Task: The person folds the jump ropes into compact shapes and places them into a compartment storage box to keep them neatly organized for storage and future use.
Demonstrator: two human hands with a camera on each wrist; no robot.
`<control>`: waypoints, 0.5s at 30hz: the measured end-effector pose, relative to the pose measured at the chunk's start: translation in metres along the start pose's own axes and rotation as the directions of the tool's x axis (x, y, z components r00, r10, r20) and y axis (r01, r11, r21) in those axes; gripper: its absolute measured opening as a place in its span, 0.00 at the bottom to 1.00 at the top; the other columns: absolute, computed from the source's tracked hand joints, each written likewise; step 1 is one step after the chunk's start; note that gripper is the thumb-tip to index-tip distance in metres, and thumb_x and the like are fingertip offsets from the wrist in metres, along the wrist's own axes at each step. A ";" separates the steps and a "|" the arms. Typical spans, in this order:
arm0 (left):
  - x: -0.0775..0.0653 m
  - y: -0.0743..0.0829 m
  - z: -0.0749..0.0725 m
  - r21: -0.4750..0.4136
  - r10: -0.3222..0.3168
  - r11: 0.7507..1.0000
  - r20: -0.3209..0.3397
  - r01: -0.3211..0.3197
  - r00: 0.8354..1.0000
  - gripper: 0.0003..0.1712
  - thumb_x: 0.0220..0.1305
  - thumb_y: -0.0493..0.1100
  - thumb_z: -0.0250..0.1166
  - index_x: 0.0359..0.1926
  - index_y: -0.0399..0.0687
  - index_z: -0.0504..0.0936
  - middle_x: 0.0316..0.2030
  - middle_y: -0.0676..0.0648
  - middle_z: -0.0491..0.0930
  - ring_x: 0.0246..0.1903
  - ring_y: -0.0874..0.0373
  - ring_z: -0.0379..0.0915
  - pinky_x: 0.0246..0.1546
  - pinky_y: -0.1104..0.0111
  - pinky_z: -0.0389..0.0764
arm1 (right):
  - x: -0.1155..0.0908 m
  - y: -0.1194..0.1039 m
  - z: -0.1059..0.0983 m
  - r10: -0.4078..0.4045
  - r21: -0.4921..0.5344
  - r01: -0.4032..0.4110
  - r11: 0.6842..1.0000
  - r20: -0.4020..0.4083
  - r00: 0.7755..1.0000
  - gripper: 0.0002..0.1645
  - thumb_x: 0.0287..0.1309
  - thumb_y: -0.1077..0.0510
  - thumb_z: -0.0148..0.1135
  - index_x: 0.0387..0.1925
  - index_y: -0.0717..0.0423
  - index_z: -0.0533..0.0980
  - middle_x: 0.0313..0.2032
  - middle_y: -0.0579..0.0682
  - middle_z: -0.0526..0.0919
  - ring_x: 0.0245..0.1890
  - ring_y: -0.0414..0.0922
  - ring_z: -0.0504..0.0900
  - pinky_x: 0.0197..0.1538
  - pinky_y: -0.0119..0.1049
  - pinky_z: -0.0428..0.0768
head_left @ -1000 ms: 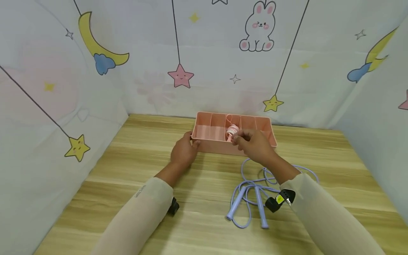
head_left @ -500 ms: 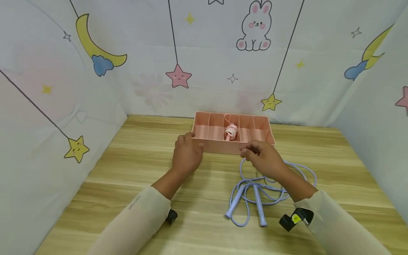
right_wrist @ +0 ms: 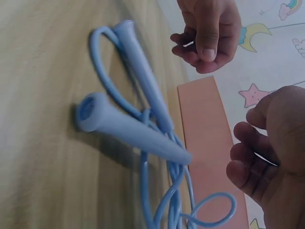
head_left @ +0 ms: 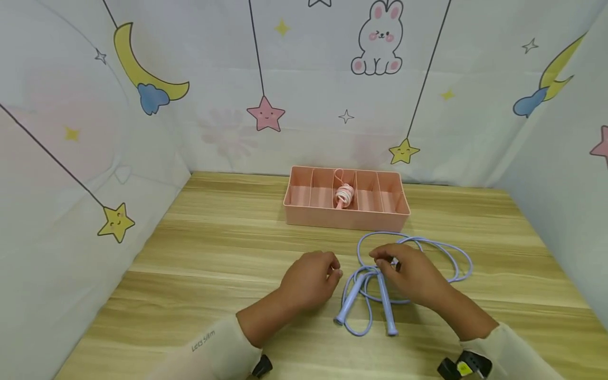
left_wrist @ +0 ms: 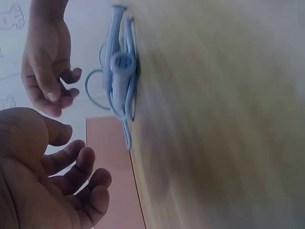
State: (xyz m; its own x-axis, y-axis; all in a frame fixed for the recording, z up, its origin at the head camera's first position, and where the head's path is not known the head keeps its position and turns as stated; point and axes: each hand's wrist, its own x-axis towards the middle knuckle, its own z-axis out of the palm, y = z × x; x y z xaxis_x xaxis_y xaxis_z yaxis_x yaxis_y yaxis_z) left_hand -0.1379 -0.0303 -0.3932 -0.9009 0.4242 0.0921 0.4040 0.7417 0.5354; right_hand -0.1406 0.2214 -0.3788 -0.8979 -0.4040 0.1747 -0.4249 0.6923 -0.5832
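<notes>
Hovering above the pale wood-grain counter [head_left: 228,240], the person's left hand [head_left: 311,279] and right hand [head_left: 418,272] are both loosely curled, each thumb standing apart from its fingertips, with nothing between them. Below and between them lies a periwinkle-blue plastic jump rope [head_left: 350,300], its two tapered handles side by side in a narrow V, wide ends toward the person. The left hand is just left of the handles; the right hand is over the cord, which spreads in loose loops to the right and back toward the box. Both wrist views show the fingers clear of the rope. Behind it stands a long rectangular pink box [head_left: 332,217] with five compartments; a wound pink-and-white cord bundle [head_left: 344,196] sits in the middle one, a thin loop rising behind it. A white fabric backdrop [head_left: 313,145] printed with stars and a rabbit hangs behind the box.
</notes>
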 end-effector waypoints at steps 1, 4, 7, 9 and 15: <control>-0.003 0.003 0.003 0.003 0.003 1.000 0.026 -0.003 1.000 0.05 0.70 0.46 0.66 0.40 0.51 0.83 0.28 0.57 0.77 0.29 0.63 0.73 0.30 0.68 0.75 | -0.004 0.001 0.001 -0.031 -0.044 0.031 0.999 0.004 1.000 0.11 0.69 0.64 0.62 0.49 0.51 0.84 0.44 0.42 0.86 0.40 0.42 0.81 0.40 0.39 0.81; -0.010 0.010 0.010 0.017 0.007 1.000 0.082 -0.008 0.997 0.07 0.69 0.48 0.67 0.39 0.51 0.84 0.27 0.59 0.77 0.27 0.66 0.72 0.27 0.69 0.74 | -0.015 0.007 0.004 -0.136 -0.160 0.136 0.978 0.016 0.991 0.17 0.62 0.70 0.65 0.47 0.50 0.85 0.47 0.43 0.85 0.49 0.47 0.81 0.47 0.45 0.82; -0.015 0.016 0.016 0.034 -0.003 0.999 0.132 -0.001 0.991 0.10 0.68 0.52 0.68 0.40 0.51 0.84 0.26 0.59 0.78 0.25 0.67 0.71 0.24 0.69 0.73 | -0.024 0.014 0.009 -0.234 -0.249 0.233 0.940 0.028 0.972 0.23 0.55 0.75 0.65 0.46 0.47 0.86 0.48 0.44 0.84 0.53 0.50 0.81 0.50 0.48 0.81; -0.018 0.019 0.019 0.042 -0.013 0.999 0.164 0.007 0.986 0.12 0.67 0.54 0.69 0.41 0.51 0.83 0.27 0.59 0.78 0.24 0.67 0.71 0.23 0.69 0.72 | -0.028 0.019 0.012 -0.277 -0.280 0.276 0.920 0.035 0.960 0.26 0.51 0.77 0.65 0.44 0.46 0.86 0.48 0.45 0.83 0.52 0.49 0.81 0.49 0.48 0.82; -0.020 0.021 0.021 0.120 -0.057 0.992 0.239 0.029 0.969 0.17 0.62 0.56 0.73 0.40 0.52 0.81 0.25 0.59 0.76 0.24 0.65 0.70 0.23 0.67 0.72 | -0.037 0.027 0.022 -0.285 -0.334 0.289 0.897 0.063 0.956 0.24 0.48 0.71 0.74 0.45 0.43 0.87 0.52 0.46 0.81 0.56 0.48 0.78 0.48 0.47 0.83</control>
State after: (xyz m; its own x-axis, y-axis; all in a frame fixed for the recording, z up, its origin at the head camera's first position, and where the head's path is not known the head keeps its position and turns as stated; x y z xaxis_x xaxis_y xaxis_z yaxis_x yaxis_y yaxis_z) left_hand -0.1078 -0.0119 -0.4013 -0.8583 0.4930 -0.1425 0.3938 0.8107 0.4332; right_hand -0.1168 0.2419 -0.4184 -0.7305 -0.6212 0.2836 -0.6792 0.7041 -0.2073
